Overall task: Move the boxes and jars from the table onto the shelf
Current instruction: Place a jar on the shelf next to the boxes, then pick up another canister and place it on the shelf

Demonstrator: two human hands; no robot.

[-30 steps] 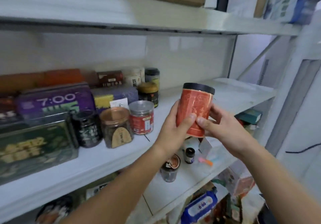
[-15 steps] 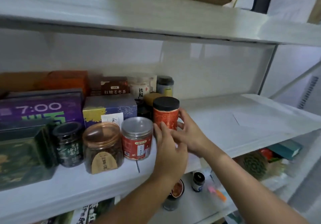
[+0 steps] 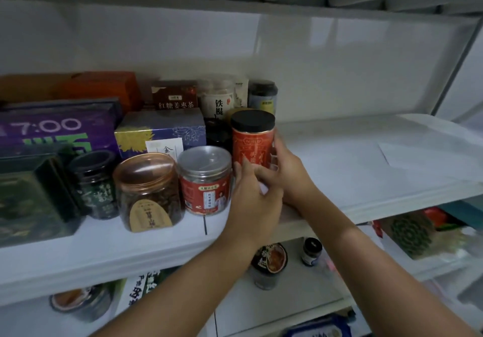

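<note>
The red jar (image 3: 252, 143) stands upright on the shelf (image 3: 366, 159). The right hand (image 3: 290, 177) curls round its right side and the left hand (image 3: 252, 200) clasps its lower front, hiding the base. A silver-lidded jar (image 3: 205, 180) stands just left. Bare shelf runs right to the edge. A dark jar (image 3: 218, 134) behind is mostly hidden.

Illumination: dim, diffuse, cool grey; no single source visible. The glossy back wall (image 3: 300, 46) carries faint vertical reflections. Shadows are soft. Sharpness: centre labels legible; the green tin (image 3: 31, 193) at left and the lower shelf (image 3: 300, 292) contents are blurred. Wide-angle distortion bows the shelf (image 3: 352, 159) edges and tilts the right upright (image 3: 457, 67).
</note>
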